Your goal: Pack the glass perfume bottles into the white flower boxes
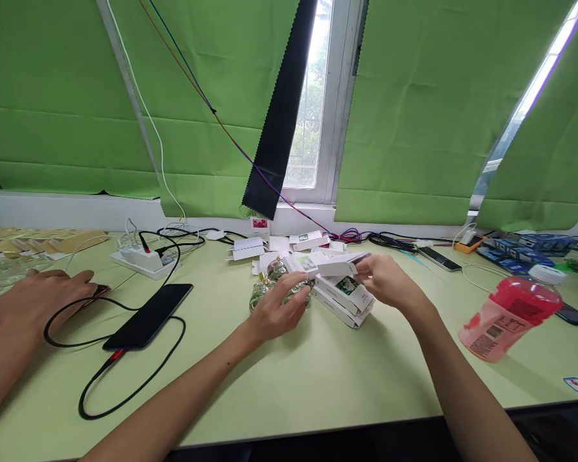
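My right hand [388, 280] is closed on a small white carton [337, 265], held tilted above a stack of cartons [344, 298] with a green and white flower picture on top. My left hand [279, 307] is beside the stack, its thumb and fingers apart. Its index fingertip comes near the held carton's left end; whether they touch I cannot tell. Round clear glass bottles [259, 292] with gold-coloured necks stand behind and beside my left hand, which partly covers them.
Loose white cartons [248, 248] lie behind. At left are a cabled black phone [149, 317], a power strip [142, 260] and another person's hand [43, 298]. A pink bottle [510, 317] leans at right, near phones [438, 258] and blue boxes [505, 256].
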### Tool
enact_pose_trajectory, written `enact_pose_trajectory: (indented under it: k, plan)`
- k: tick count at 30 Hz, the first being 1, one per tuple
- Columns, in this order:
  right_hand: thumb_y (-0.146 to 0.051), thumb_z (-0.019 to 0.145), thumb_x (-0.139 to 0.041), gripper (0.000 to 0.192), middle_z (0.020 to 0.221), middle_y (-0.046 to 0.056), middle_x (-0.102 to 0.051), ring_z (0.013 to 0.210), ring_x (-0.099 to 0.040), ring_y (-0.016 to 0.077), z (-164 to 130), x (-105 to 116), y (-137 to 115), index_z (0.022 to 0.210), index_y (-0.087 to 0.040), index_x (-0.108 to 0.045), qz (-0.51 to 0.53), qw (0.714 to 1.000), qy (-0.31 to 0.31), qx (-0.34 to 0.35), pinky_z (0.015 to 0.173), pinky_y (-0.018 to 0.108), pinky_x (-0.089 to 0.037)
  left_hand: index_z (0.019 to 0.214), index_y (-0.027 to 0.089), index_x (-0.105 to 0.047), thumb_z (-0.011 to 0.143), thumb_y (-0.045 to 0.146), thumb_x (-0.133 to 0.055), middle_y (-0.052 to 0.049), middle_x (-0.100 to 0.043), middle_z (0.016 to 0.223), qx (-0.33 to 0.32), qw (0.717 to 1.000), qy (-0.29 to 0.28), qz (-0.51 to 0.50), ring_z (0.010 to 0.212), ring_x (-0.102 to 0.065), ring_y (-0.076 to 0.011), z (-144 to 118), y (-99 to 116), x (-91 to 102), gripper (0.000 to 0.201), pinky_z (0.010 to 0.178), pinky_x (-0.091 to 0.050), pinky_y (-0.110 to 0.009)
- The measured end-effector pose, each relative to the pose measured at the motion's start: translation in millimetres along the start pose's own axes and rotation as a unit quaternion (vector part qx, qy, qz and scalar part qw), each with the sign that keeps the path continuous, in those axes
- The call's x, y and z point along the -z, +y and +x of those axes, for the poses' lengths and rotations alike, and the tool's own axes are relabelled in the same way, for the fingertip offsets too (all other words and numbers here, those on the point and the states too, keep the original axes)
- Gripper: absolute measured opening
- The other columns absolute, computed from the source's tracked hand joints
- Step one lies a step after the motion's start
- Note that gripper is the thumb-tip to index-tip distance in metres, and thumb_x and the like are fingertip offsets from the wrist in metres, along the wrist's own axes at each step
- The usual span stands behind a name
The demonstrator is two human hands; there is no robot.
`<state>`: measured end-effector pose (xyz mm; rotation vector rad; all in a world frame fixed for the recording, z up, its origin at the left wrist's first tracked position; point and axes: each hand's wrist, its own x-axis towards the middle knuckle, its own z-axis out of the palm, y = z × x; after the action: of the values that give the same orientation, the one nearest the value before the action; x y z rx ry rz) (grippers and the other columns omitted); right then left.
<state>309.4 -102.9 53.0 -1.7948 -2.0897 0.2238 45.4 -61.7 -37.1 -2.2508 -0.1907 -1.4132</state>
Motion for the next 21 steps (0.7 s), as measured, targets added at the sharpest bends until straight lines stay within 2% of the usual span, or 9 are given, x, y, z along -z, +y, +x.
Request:
enact_pose_trajectory:
  k: [5, 10, 11, 13, 15, 17, 19, 21]
  plan:
    - [-0.022, 0.079, -0.07, 0.016, 0.088, 0.009, -0.079, 0.078, -0.068, 0.022, -7.1, 7.4, -2.3, 0.084, -0.024, -0.084, -0.004, 0.995, -0.1, -0.008, 0.06, 0.025, -0.045, 0.123, 0.017, -0.059, 0.09, 0.0, -0.056, -0.016, -0.069, 0.113, 0.017, 0.999, -0.028, -0.019, 0.115, -0.07, -0.0263, -2.4, 1.4, -0.6, 0.037, 0.087, -0.065, -0.038]
    - [-0.024, 0.079, -0.074, 0.029, 0.1, 0.01, -0.076, 0.072, -0.066, 0.0189, -14.5, 13.3, -5.6, 0.106, -0.025, -0.085, -0.064, 0.984, -0.165, -0.03, 0.054, 0.025, -0.041, 0.117, 0.018, -0.058, 0.092, 0.003, -0.053, -0.012, -0.069, 0.102, 0.006, 0.999, -0.037, -0.026, 0.101, -0.073, -0.0231, -2.3, 4.2, -2.3, 0.03, 0.077, -0.064, -0.033]
    - [-0.027, 0.081, -0.074, 0.027, 0.098, 0.01, -0.076, 0.071, -0.066, 0.0185, -16.2, 15.5, -6.2, 0.106, -0.024, -0.085, -0.058, 0.982, -0.174, -0.035, 0.054, 0.025, -0.041, 0.115, 0.018, -0.058, 0.091, 0.002, -0.052, -0.011, -0.069, 0.1, 0.001, 0.999, -0.037, -0.023, 0.098, -0.073, -0.0222, -1.7, 4.9, -2.4, 0.029, 0.075, -0.064, -0.033]
    - [-0.032, 0.087, -0.069, 0.02, 0.09, 0.01, -0.076, 0.066, -0.064, 0.0182, -19.0, 20.1, -7.5, 0.094, -0.021, -0.085, -0.05, 0.982, -0.178, -0.048, 0.052, 0.026, -0.039, 0.112, 0.017, -0.058, 0.091, 0.002, -0.053, -0.01, -0.068, 0.098, -0.006, 0.999, -0.037, -0.015, 0.093, -0.072, -0.0211, -0.1, 6.3, -2.4, 0.027, 0.071, -0.063, -0.031]
    - [-0.037, 0.093, -0.063, 0.03, 0.076, 0.009, -0.073, 0.062, -0.062, 0.0185, -19.6, 22.7, -8.7, 0.074, -0.02, -0.08, -0.062, 0.984, -0.156, -0.057, 0.051, 0.028, -0.036, 0.111, 0.017, -0.058, 0.09, 0.001, -0.053, -0.01, -0.068, 0.096, -0.008, 0.999, -0.036, -0.012, 0.091, -0.072, -0.0205, 1.2, 7.3, -2.5, 0.027, 0.07, -0.063, -0.03]
    - [-0.04, 0.095, -0.06, 0.038, 0.071, 0.009, -0.072, 0.063, -0.062, 0.0197, -16.4, 20.3, -8.9, 0.066, -0.02, -0.074, -0.081, 0.99, -0.094, -0.066, 0.054, 0.03, -0.038, 0.111, 0.017, -0.057, 0.09, 0.002, -0.052, -0.009, -0.068, 0.094, -0.005, 0.999, -0.035, -0.017, 0.09, -0.072, -0.0201, 2.1, 7.9, -2.7, 0.027, 0.069, -0.062, -0.03]
    - [-0.042, 0.097, -0.059, 0.034, 0.081, 0.01, -0.075, 0.075, -0.068, 0.0228, -9.1, 11.3, -7.2, 0.078, -0.02, -0.076, -0.081, 0.994, -0.004, -0.076, 0.063, 0.031, -0.043, 0.113, 0.018, -0.057, 0.091, 0.002, -0.05, -0.009, -0.069, 0.093, -0.003, 0.999, -0.037, -0.023, 0.09, -0.072, -0.0198, 2.3, 8.2, -3.3, 0.028, 0.069, -0.061, -0.03]
    - [-0.046, 0.097, -0.061, 0.033, 0.104, 0.012, -0.078, 0.096, -0.071, 0.027, 0.7, -3.1, -3.5, 0.111, -0.02, -0.075, -0.045, 0.995, 0.052, -0.074, 0.079, 0.032, -0.05, 0.112, 0.018, -0.057, 0.09, 0.002, -0.051, -0.009, -0.069, 0.092, -0.004, 0.999, -0.039, -0.023, 0.088, -0.072, -0.0197, 1.8, 8.3, -3.8, 0.028, 0.069, -0.06, -0.029]
